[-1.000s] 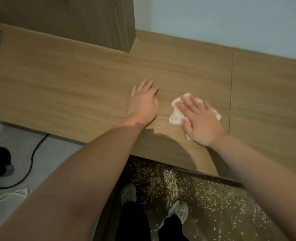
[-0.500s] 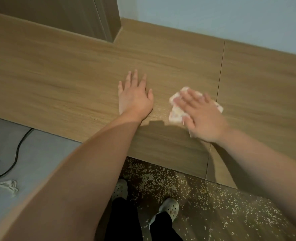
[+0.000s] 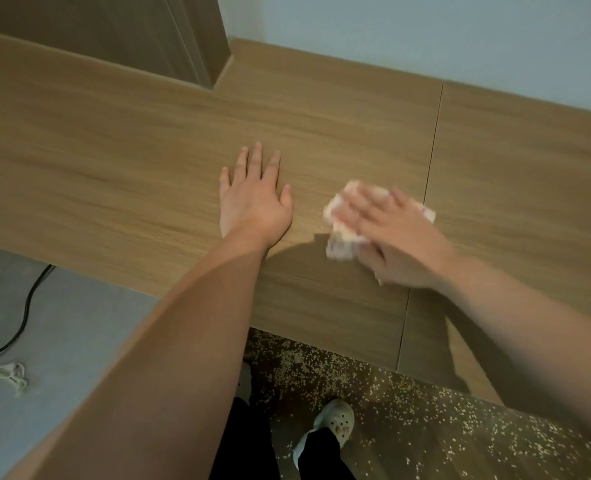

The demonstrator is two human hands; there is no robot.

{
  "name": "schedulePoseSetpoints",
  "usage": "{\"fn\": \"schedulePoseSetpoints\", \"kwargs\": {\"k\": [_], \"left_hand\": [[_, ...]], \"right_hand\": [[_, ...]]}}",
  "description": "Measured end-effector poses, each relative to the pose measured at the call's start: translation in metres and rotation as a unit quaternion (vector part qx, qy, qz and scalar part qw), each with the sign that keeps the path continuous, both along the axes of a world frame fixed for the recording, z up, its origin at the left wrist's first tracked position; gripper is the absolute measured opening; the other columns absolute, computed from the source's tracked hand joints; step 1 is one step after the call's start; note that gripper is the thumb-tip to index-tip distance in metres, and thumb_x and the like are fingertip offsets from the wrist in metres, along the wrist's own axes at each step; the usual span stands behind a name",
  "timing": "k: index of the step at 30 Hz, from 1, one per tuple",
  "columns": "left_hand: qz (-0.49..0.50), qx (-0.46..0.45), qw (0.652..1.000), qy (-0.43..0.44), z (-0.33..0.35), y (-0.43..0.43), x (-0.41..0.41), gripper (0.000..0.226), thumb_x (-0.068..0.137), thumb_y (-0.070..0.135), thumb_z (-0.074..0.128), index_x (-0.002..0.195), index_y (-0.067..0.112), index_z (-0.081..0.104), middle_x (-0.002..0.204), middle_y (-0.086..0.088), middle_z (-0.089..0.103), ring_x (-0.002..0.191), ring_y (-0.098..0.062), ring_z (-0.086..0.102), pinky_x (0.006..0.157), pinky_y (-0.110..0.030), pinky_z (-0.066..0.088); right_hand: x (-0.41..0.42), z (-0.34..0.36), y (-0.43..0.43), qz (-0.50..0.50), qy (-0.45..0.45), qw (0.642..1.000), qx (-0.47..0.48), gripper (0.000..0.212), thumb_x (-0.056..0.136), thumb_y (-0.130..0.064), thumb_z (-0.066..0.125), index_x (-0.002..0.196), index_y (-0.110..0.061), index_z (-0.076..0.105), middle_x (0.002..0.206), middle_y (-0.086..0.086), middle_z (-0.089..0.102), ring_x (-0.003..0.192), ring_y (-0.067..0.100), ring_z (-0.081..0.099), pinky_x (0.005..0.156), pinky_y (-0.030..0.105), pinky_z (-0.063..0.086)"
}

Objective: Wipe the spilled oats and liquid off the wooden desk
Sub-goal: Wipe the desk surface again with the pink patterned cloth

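On the light-brown wood-grain desk point(image 3: 114, 161), near its front edge, I log both bare hands palm-down.

Right hand point(image 3: 394, 237): fingers straight and close together, laid flat over a crumpled white paper towel with pinkish marks point(image 3: 339, 245), pressing it to the desktop. I see no curl round it, so this is a flat, spread-out press, not a pinch. Thumb sits low on the near side, too blurred for me to read. The towel sticks out left of and beyond the fingers. One corner shows on the hand's far right side, at the thin dark seam point(image 3: 432, 161) between two desk panels. Right forearm comes in from lower right, angled up-left, wrist low to the surface. Hand and towel are both motion-blurred.

Left hand point(image 3: 252, 202): flat, fingers extended and slightly spread, thumb out to the right, palm resting on bare wood, holding nothing. It lies just left of the towel, with a gap between them. Left forearm runs long and straight from bottom left.

Pale spilled oats point(image 3: 408, 386), as far as I can make out, lie scattered on the dark floor under the desk's front edge, around a light-coloured perforated clog point(image 3: 335, 419). Liquid on the desk: cannot tell.

Far left on grey floor lie a black cable point(image 3: 27, 306) and a white cord point(image 3: 6, 374). Behind the desk are a pale blue wall point(image 3: 425, 29) and a brown wooden upright panel point(image 3: 131, 29).
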State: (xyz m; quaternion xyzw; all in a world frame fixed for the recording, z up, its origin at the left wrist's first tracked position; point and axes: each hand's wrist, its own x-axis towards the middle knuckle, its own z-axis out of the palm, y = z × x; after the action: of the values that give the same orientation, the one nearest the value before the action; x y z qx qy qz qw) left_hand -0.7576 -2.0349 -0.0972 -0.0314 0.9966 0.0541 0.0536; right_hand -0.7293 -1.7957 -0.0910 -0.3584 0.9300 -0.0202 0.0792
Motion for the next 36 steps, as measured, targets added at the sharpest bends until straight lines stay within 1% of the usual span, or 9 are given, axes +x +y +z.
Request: {"fn": "schedulePoseSetpoints", "kwargs": {"k": [3,5,8,10,12,15,22,27,36], "left_hand": [[-0.004,-0.007,1.000,0.000,0.000,0.000,0.000,0.060,0.101,0.043,0.024,0.157,0.026,0.009,0.165,-0.002,0.000,0.151,-0.021,-0.004,0.122,-0.047,0.004],[-0.004,-0.008,1.000,-0.004,0.001,-0.001,0.000,0.060,0.102,0.042,0.024,0.157,0.026,0.008,0.165,-0.002,-0.001,0.151,-0.021,-0.004,0.122,-0.047,0.004],[-0.003,-0.001,1.000,-0.009,0.001,-0.001,-0.001,0.060,0.101,0.042,0.025,0.157,0.026,0.009,0.165,-0.002,-0.001,0.151,-0.021,-0.004,0.122,-0.046,0.003],[-0.003,0.001,1.000,-0.009,0.002,-0.001,-0.001,0.060,0.101,0.042,0.024,0.157,0.026,0.008,0.165,-0.001,-0.002,0.151,-0.020,-0.005,0.122,-0.046,0.003],[-0.002,0.001,1.000,-0.009,0.002,-0.002,-0.002,0.061,0.101,0.043,0.025,0.157,0.027,0.009,0.165,-0.001,-0.002,0.151,-0.020,-0.005,0.122,-0.046,0.003],[0.001,0.010,1.000,-0.011,0.002,-0.001,-0.001,0.061,0.100,0.043,0.027,0.157,0.027,0.010,0.165,-0.001,-0.001,0.151,-0.020,-0.005,0.122,-0.046,0.003],[0.004,0.021,1.000,0.001,0.001,0.000,0.001,0.061,0.099,0.042,0.028,0.156,0.027,0.013,0.165,-0.001,0.001,0.151,-0.020,-0.003,0.122,-0.046,0.003],[0.012,0.027,1.000,0.001,0.003,0.001,0.000,0.062,0.098,0.042,0.030,0.156,0.028,0.013,0.165,0.000,0.001,0.151,-0.018,-0.004,0.122,-0.045,0.002],[0.008,0.031,0.999,-0.010,0.005,0.001,0.001,0.063,0.098,0.042,0.030,0.156,0.029,0.010,0.165,0.001,-0.001,0.151,-0.017,-0.006,0.122,-0.046,0.001]], "right_hand": [[-0.036,0.001,-0.019,-0.241,-0.016,0.970,-0.025,0.058,0.101,-0.042,0.025,0.156,-0.026,0.017,0.165,0.001,0.009,0.151,0.021,0.002,0.121,0.049,0.002],[-0.029,0.002,-0.041,-0.288,-0.020,0.957,-0.002,0.060,0.101,-0.041,0.023,0.157,-0.025,0.008,0.165,0.002,-0.003,0.151,0.022,-0.006,0.121,0.050,0.000],[0.009,0.003,-0.051,-0.176,-0.050,0.983,0.026,0.063,0.099,-0.047,0.015,0.155,-0.025,-0.002,0.162,0.002,-0.016,0.149,0.023,-0.016,0.121,0.048,-0.006],[0.022,0.011,-0.040,-0.070,-0.060,0.996,0.008,0.066,0.096,-0.051,0.012,0.155,-0.023,0.012,0.164,0.003,-0.006,0.150,0.022,-0.010,0.120,0.046,-0.005],[0.010,0.012,-0.032,-0.028,-0.061,0.998,0.017,0.069,0.094,-0.054,0.011,0.155,-0.023,0.014,0.164,0.001,-0.003,0.150,0.019,-0.007,0.120,0.045,-0.004],[-0.032,0.008,-0.040,-0.075,-0.045,0.995,0.042,0.066,0.099,-0.052,0.016,0.156,-0.025,-0.002,0.163,-0.001,-0.012,0.150,0.017,-0.013,0.122,0.046,-0.004],[-0.146,-0.001,-0.090,-0.170,-0.024,0.985,0.013,0.063,0.101,-0.046,0.023,0.157,-0.021,0.010,0.165,0.005,0.001,0.151,0.025,-0.003,0.120,0.050,0.000],[-0.191,0.002,-0.109,-0.166,-0.034,0.985,0.008,0.061,0.102,-0.045,0.023,0.157,-0.022,0.011,0.165,0.006,0.001,0.151,0.026,-0.003,0.119,0.053,0.000],[-0.193,0.000,-0.015,-0.253,-0.002,0.967,-0.008,0.059,0.101,-0.043,0.023,0.156,-0.022,0.018,0.164,0.007,0.012,0.150,0.027,0.009,0.120,0.054,0.008]]}}
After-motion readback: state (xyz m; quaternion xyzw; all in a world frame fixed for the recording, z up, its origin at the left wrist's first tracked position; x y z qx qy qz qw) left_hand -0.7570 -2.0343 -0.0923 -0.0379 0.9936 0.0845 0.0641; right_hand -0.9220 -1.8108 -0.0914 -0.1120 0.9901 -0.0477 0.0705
